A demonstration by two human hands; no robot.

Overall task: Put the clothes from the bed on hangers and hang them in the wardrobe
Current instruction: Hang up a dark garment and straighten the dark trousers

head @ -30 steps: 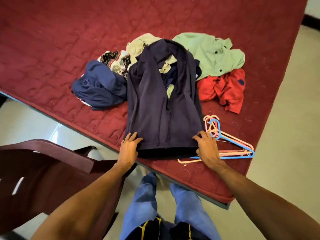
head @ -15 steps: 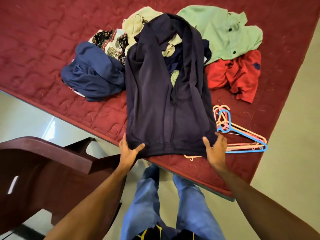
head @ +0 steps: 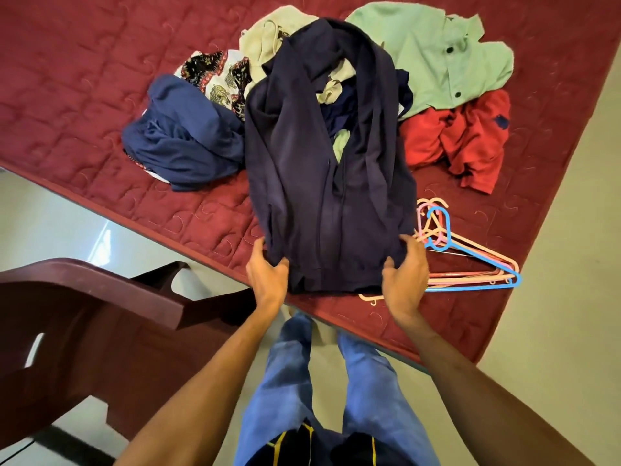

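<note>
A dark navy garment (head: 309, 183) lies stretched toward me across the red quilted bed (head: 84, 79). My left hand (head: 267, 277) grips its bottom hem at the left corner, and my right hand (head: 405, 274) grips the right corner. Behind it sits a pile of clothes: a blue garment (head: 181, 136), a patterned one (head: 218, 79), a cream one (head: 265, 38), a light green shirt (head: 440, 55) and a red shirt (head: 467, 139). A stack of pink, peach and blue plastic hangers (head: 470, 264) lies on the bed just right of my right hand.
A dark brown plastic chair (head: 84, 331) stands close on my left, beside the bed's edge. Pale tiled floor (head: 554, 297) runs along the right of the bed. My legs in blue jeans (head: 292, 381) stand against the bed edge.
Both hands went from lying flat on the navy garment's hem to gripping its bottom corners, and they have drawn closer together, bunching the hem.
</note>
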